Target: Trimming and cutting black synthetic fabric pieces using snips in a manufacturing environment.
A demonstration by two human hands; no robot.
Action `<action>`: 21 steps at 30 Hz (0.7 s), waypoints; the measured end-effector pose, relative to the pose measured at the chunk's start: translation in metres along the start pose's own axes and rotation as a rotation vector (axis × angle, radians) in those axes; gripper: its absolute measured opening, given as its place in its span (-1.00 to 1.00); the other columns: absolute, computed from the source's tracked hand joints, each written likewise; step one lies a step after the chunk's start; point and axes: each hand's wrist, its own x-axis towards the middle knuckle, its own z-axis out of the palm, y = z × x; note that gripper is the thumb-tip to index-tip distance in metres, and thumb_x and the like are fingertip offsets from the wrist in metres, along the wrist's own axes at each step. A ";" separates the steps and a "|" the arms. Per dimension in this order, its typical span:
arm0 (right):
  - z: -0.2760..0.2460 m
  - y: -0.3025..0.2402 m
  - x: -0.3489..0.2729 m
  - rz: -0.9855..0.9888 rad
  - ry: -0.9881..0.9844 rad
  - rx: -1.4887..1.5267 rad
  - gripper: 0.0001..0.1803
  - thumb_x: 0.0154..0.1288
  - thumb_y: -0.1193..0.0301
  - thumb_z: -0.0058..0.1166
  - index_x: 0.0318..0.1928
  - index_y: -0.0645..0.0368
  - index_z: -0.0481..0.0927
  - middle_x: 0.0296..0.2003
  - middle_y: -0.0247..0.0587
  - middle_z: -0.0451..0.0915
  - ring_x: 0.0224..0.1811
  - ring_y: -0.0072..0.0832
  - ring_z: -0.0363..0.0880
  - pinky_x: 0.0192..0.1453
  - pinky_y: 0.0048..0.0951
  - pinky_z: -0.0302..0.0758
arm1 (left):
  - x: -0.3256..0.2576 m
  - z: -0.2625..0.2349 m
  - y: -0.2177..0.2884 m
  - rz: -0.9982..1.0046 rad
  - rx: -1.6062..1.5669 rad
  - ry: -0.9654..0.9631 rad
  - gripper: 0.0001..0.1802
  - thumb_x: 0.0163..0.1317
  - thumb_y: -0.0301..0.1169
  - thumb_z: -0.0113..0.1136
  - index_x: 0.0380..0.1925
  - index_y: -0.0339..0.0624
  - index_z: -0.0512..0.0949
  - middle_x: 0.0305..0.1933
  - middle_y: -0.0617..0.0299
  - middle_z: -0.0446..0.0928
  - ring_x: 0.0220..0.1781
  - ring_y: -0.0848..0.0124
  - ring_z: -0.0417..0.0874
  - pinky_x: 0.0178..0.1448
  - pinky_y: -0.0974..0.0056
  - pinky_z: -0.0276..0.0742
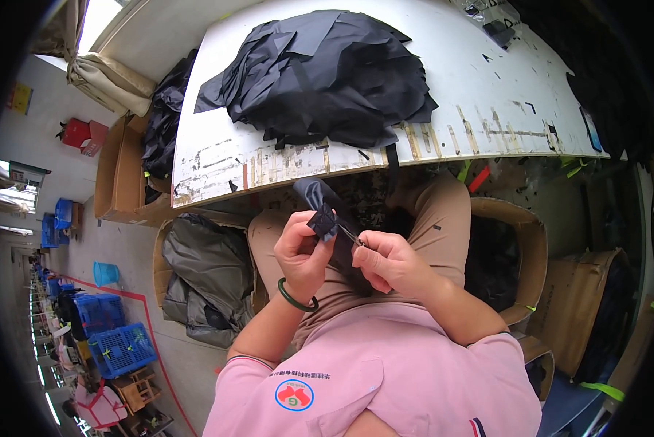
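A small piece of black fabric (322, 221) is pinched in my left hand (302, 253), with its folded upper part standing up toward the table edge. My right hand (389, 261) is closed around a small pair of metal snips (351, 237), whose thin blades point at the fabric. The blade tips are at or very near the fabric's right edge; I cannot tell if they touch it. Both hands are over my lap, just in front of the table. A large heap of black fabric pieces (327, 80) lies on the white table (480, 95) ahead.
Black scraps and worn tape marks dot the tabletop. At my left stands a carton with dark grey fabric (210, 269), and behind it another cardboard box (119, 175). An open carton (534, 255) and a taller box (564, 313) are on my right. Blue crates (123, 346) stand farther left.
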 end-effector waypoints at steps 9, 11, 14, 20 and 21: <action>0.006 0.003 0.007 -0.245 0.101 -0.349 -0.72 0.29 0.26 0.19 -0.38 0.19 0.46 -0.65 -0.45 0.40 -0.65 -0.70 0.31 -0.60 -0.56 0.22 | -0.006 -0.003 0.001 -0.023 0.010 -0.034 -0.81 0.11 -0.76 0.16 -0.28 -0.34 0.51 -0.07 0.10 0.50 -0.08 0.44 0.57 -0.03 0.42 0.48; 0.007 0.001 0.007 -0.396 0.223 -0.710 -0.67 0.22 0.22 0.26 -0.38 0.21 0.46 -0.66 -0.32 0.41 -0.66 -0.56 0.37 -0.57 -0.47 0.29 | -0.007 -0.003 0.001 -0.039 0.006 -0.033 -0.81 0.11 -0.76 0.16 -0.28 -0.34 0.50 -0.06 0.10 0.50 -0.09 0.45 0.56 -0.04 0.42 0.48; 0.008 -0.003 0.007 -0.392 0.251 -0.781 -0.63 0.18 0.18 0.28 -0.38 0.22 0.46 -0.65 -0.19 0.40 -0.66 -0.44 0.42 -0.54 -0.43 0.35 | -0.008 -0.004 0.001 -0.046 0.012 -0.036 -0.82 0.11 -0.76 0.16 -0.29 -0.34 0.51 -0.06 0.10 0.50 -0.10 0.46 0.56 -0.05 0.43 0.48; 0.009 -0.006 0.008 -0.434 0.264 -0.818 -0.60 0.17 0.14 0.27 -0.40 0.21 0.44 -0.64 -0.17 0.46 -0.65 -0.35 0.47 -0.54 -0.40 0.38 | -0.009 -0.005 -0.001 0.003 0.112 -0.046 -0.82 0.09 -0.74 0.20 -0.30 -0.33 0.51 -0.09 0.08 0.52 -0.12 0.44 0.57 -0.08 0.44 0.47; 0.009 -0.005 0.008 -0.433 0.265 -0.818 -0.60 0.17 0.14 0.27 -0.40 0.21 0.44 -0.64 -0.17 0.46 -0.65 -0.35 0.47 -0.54 -0.40 0.38 | -0.009 -0.005 -0.001 0.027 0.131 -0.041 -0.82 0.08 -0.73 0.21 -0.30 -0.33 0.51 -0.10 0.08 0.52 -0.13 0.44 0.56 -0.09 0.44 0.47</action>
